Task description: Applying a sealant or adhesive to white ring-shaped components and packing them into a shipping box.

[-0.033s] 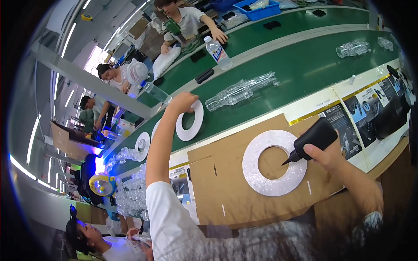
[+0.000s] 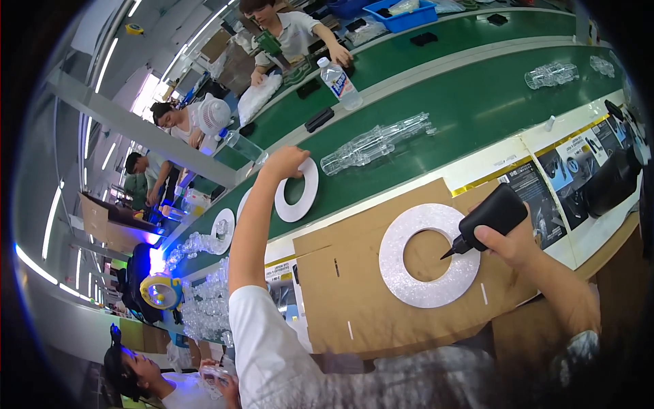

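Note:
A black squeeze bottle [image 2: 496, 213] with a pointed nozzle lies tilted in my right hand [image 2: 511, 238], my fingers wrapped around it. Its tip reaches over the hole of a flat white speckled ring [image 2: 395, 262], which rests on a brown cardboard sheet [image 2: 334, 300]. Stretched out to the green belt [image 2: 463, 136], my left hand [image 2: 289, 162] is closed on the upper edge of another white ring [image 2: 310, 194]; some of its fingertips are hidden. Right of that hand, a long clear plastic piece [image 2: 378, 143] lies on the belt.
More clear pieces [image 2: 204, 307] crowd the left, near a yellow-and-blue lit device [image 2: 161, 292]. A water bottle [image 2: 339, 83] stands on the belt's far divider. Co-workers sit across the belt; another person at lower left holds something clear. A dark bottle [image 2: 613, 184] is at far right.
The person at lower left has shifted their hands slightly with the clear thing. My own hands, the bottle and the rings show no clear movement.

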`<state>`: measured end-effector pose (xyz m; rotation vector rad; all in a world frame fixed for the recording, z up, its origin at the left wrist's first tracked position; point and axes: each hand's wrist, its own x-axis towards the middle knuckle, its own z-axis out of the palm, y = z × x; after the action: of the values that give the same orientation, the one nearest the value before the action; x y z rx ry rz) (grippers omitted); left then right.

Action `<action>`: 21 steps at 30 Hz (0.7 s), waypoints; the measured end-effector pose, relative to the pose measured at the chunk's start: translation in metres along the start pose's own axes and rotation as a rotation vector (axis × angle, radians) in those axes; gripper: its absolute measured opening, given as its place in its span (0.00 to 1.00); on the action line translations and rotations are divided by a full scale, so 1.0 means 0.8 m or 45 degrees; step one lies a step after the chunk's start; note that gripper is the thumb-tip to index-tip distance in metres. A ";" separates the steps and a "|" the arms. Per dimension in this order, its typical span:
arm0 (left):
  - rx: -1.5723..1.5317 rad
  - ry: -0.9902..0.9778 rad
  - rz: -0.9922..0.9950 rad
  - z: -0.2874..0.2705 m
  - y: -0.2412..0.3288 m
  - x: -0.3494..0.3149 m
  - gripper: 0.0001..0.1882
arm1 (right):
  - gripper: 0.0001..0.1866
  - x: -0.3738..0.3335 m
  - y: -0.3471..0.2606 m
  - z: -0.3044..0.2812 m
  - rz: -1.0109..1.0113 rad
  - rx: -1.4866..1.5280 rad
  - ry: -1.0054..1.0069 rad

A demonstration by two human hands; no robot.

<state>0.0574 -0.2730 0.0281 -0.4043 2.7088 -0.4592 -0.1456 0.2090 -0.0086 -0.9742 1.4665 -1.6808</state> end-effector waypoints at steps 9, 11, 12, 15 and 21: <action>-0.050 0.053 0.052 0.039 0.002 0.014 0.28 | 0.21 -0.003 0.006 -0.006 0.001 0.073 0.022; -0.163 0.190 -0.015 0.037 0.000 -0.004 0.36 | 0.22 -0.003 0.009 -0.005 0.022 0.178 0.007; -0.121 0.216 -0.055 0.033 -0.001 -0.014 0.36 | 0.22 -0.003 0.008 -0.005 0.060 0.198 0.015; 0.164 0.184 -0.484 -0.015 0.038 -0.036 0.12 | 0.19 0.008 0.021 -0.007 0.024 0.283 0.043; -1.065 0.757 -0.037 -0.147 0.241 -0.057 0.14 | 0.11 0.010 0.022 -0.007 -0.174 -0.051 0.256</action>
<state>0.0101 -0.0522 0.0752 -0.5831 3.3705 0.7059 -0.1538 0.2021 -0.0256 -0.9687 1.5994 -1.9004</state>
